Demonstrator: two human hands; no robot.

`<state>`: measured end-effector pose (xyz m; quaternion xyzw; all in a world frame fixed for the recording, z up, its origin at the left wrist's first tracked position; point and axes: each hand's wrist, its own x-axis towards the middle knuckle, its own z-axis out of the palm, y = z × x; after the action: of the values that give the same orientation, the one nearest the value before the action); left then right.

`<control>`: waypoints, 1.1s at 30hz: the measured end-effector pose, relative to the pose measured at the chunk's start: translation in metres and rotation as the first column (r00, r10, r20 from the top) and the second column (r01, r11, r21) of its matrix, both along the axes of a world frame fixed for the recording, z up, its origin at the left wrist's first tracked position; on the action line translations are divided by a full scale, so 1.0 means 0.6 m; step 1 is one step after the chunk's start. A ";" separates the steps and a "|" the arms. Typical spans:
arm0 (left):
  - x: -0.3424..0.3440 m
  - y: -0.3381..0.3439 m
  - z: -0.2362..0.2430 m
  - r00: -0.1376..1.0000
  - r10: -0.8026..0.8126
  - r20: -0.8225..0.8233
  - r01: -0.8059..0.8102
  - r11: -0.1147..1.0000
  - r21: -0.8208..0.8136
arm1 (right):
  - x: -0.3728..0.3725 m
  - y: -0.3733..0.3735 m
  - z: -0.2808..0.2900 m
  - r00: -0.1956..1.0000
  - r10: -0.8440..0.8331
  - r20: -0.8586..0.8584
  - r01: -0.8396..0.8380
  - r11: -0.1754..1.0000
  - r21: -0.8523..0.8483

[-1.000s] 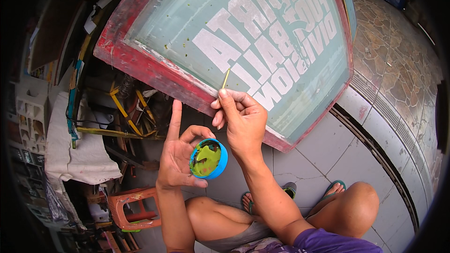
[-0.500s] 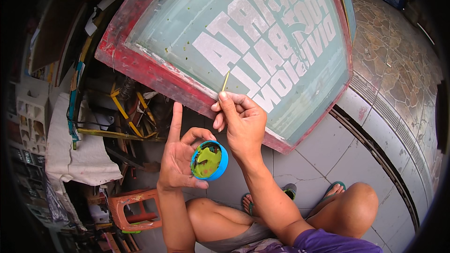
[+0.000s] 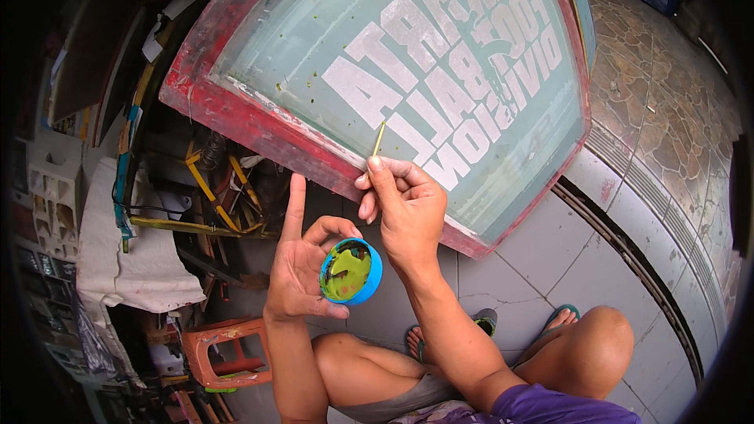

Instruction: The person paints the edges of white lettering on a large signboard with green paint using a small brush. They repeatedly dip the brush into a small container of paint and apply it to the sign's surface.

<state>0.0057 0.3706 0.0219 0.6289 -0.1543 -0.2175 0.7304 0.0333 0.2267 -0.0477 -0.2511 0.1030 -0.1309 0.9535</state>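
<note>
My right hand point(image 3: 410, 208) pinches a thin yellowish stick point(image 3: 378, 139) between thumb and fingertips. The stick's tip is at the pale block lettering point(image 3: 369, 71) on a screen-printing frame point(image 3: 259, 129), whose red-painted border surrounds a grey-green mesh. Whether the tip touches the mesh, I cannot tell. Lower left of it, my left hand point(image 3: 294, 271) is closed round a shallow blue cap point(image 3: 367, 286) with its index finger stretched up toward the frame's edge. Green liquid point(image 3: 345, 267) lies in the cap, with darker patches showing through. Small green specks dot the mesh.
An orange plastic stool point(image 3: 224, 349) stands at lower left, below a cloth-draped surface point(image 3: 133, 267). Yellow-edged frames point(image 3: 212, 224) crowd under the screen. A curved dark floor track point(image 3: 652, 283) runs at right. My bent knees are below my hands, near a small green-stained container point(image 3: 486, 320).
</note>
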 end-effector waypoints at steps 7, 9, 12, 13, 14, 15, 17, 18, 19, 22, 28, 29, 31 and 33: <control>-0.002 -0.004 0.002 1.000 0.012 -0.009 -0.012 1.000 -0.004 | 0.000 -0.001 -0.001 1.000 0.007 -0.004 -0.007 1.000 -0.002; -0.001 -0.005 0.003 1.000 0.013 -0.005 -0.013 1.000 0.004 | 0.001 -0.001 -0.001 1.000 0.007 -0.003 -0.007 1.000 -0.001; -0.001 -0.004 0.001 1.000 0.017 0.001 -0.017 1.000 0.015 | 0.001 0.000 -0.003 1.000 0.006 -0.001 -0.006 1.000 -0.001; -0.002 -0.003 0.001 1.000 0.019 0.003 -0.019 1.000 0.018 | 0.002 0.001 -0.003 1.000 0.005 -0.001 -0.005 1.000 -0.002; -0.002 -0.004 0.002 1.000 0.022 -0.001 -0.022 1.000 0.013 | 0.002 0.001 -0.003 1.000 0.004 0.001 -0.004 1.000 -0.001; -0.003 -0.006 0.003 1.000 0.024 -0.006 -0.024 1.000 0.007 | 0.002 0.000 -0.002 1.000 0.002 0.002 -0.002 1.000 0.000; -0.003 -0.007 0.003 1.000 0.025 -0.008 -0.025 1.000 0.002 | 0.002 0.000 -0.002 1.000 0.000 0.002 0.000 1.000 0.003; -0.003 -0.006 0.002 1.000 0.025 -0.006 -0.025 1.000 0.003 | 0.002 0.000 -0.003 1.000 0.001 0.000 -0.001 1.000 0.007; -0.003 -0.005 0.002 1.000 0.024 -0.005 -0.024 1.000 0.004 | 0.002 0.001 -0.003 1.000 0.001 -0.002 -0.001 1.000 0.010; -0.002 -0.003 0.001 1.000 0.010 -0.002 -0.010 1.000 0.015 | 0.001 0.000 -0.001 1.000 0.001 -0.005 -0.001 1.000 0.010; -0.002 -0.004 0.001 1.000 0.000 -0.005 0.001 1.000 0.009 | 0.001 -0.001 -0.004 1.000 0.001 0.002 -0.001 1.000 -0.001; -0.001 -0.004 0.000 1.000 -0.003 -0.005 0.003 1.000 0.006 | 0.001 -0.002 -0.003 1.000 -0.001 0.000 0.001 1.000 -0.004; -0.001 -0.003 0.000 1.000 -0.002 -0.005 0.002 1.000 0.004 | 0.000 -0.002 -0.001 1.000 0.001 -0.004 -0.001 1.000 -0.006; -0.001 -0.003 0.000 1.000 -0.001 -0.003 0.001 1.000 0.004 | 0.001 -0.001 -0.003 1.000 0.003 -0.002 -0.003 1.000 -0.004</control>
<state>0.0048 0.3690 0.0218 0.6298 -0.1531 -0.2193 0.7293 0.0340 0.2262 -0.0495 -0.2532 0.1034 -0.1292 0.9531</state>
